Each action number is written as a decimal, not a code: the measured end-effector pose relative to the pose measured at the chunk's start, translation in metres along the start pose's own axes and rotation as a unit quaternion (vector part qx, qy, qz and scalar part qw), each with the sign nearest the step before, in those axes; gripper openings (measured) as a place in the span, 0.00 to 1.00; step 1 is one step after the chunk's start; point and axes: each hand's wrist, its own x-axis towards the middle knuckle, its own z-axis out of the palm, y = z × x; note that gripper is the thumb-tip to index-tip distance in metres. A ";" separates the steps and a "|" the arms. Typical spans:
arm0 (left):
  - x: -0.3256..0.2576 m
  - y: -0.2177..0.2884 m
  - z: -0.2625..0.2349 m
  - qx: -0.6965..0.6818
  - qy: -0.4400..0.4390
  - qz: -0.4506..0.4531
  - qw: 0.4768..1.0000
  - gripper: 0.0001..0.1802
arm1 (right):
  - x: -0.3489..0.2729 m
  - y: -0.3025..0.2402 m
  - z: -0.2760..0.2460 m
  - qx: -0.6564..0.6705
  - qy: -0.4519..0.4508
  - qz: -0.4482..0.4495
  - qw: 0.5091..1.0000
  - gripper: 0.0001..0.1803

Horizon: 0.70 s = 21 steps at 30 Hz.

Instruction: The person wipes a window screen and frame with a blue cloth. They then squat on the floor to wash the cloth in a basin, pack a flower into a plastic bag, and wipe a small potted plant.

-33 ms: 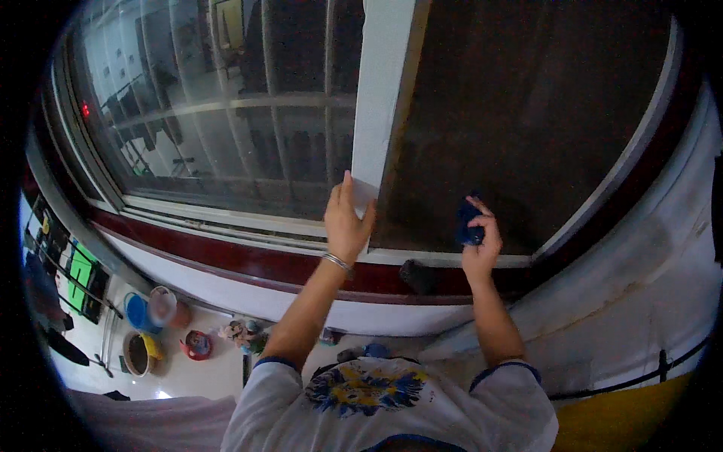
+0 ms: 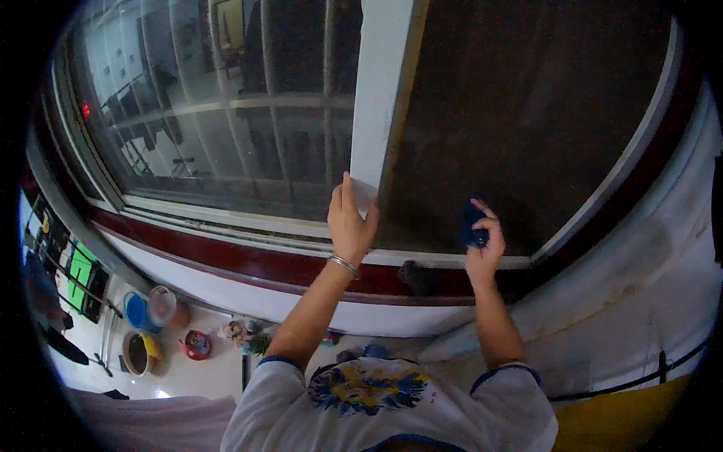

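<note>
- Head view: a window, with a pale upright post (image 2: pixel 374 105) between the glass (image 2: pixel 218 143) on the left and a dark panel (image 2: pixel 527 113) on the right.
- Left hand (image 2: pixel 352 228) is open, fingers pointing up, thumb out to the side, right in front of the post's lower end. Can't tell how hard it's pressing, if at all. There's a bracelet (image 2: pixel 345 265) on that wrist.
- Right hand (image 2: pixel 487 239) has its fingers curled round a dark blue cloth (image 2: pixel 473 224), so yeah, it's gripping that.
- The cloth is in front of the dark panel, just above its bottom edge and a bit toward the bottom right corner.
- Some blackish lump (image 2: pixel 416 278) sits on the dark red sill (image 2: pixel 263 269), between the two arms. Too murky to say what it is.
- Down on the floor (image 2: pixel 181 380), far left: a blue bucket (image 2: pixel 136 307) and a red bowl (image 2: pixel 195 348).
</note>
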 end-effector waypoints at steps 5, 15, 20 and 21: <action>-0.003 0.009 0.007 -0.006 0.021 -0.005 1.000 0.35 | -0.006 0.017 -0.024 0.000 0.015 0.046 0.999 0.11; 0.009 0.000 -0.008 -0.093 -0.098 0.013 0.991 0.29 | 0.019 0.006 0.021 0.053 -0.011 0.033 0.998 0.10; 0.005 0.003 -0.003 -0.081 -0.051 0.043 0.994 0.29 | 0.013 0.004 0.023 0.073 -0.011 0.028 0.997 0.11; 0.004 0.005 -0.001 -0.087 -0.041 0.044 0.994 0.29 | 0.012 0.008 0.021 0.075 -0.008 0.039 0.996 0.11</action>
